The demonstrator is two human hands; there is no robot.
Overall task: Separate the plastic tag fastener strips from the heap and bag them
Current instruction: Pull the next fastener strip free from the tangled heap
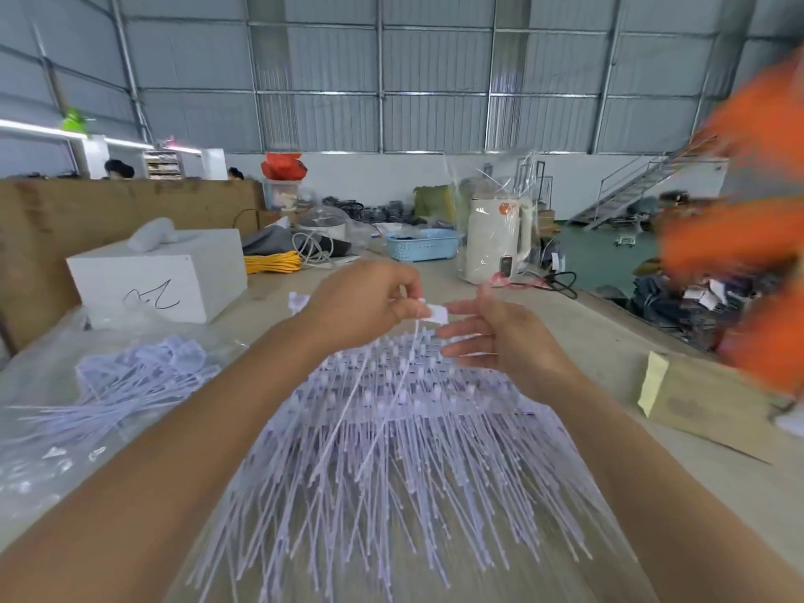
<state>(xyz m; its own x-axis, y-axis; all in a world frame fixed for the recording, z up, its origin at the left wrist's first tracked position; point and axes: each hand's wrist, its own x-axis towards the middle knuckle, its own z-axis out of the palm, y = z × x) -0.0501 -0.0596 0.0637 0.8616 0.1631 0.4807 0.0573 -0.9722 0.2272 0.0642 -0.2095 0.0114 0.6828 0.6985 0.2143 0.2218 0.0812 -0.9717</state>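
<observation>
You are working early to midway through the job, as far as this view lets me judge. A big heap of fastener strips [391,428] is still lying on the worktop [609,341] right in front of you. A smaller bundle [139,372] is sitting to your left on clear plastic sheeting [39,428], apparently already sorted; whether that plastic is the bag, I cannot tell.

Your left hand [365,302] is pinching the flat white head of one strip [437,314], its fingers curled round it above the far edge of the heap. Your right hand [496,337] is hovering just beside that head with fingers relaxed, gripping nothing I can see.

The lifted strip is hanging head up, its thin tail [348,411] trailing down and back toward you. The heaped strips are lying with long axes running away from you, heads at the far end, tails fanning toward your body.
</observation>
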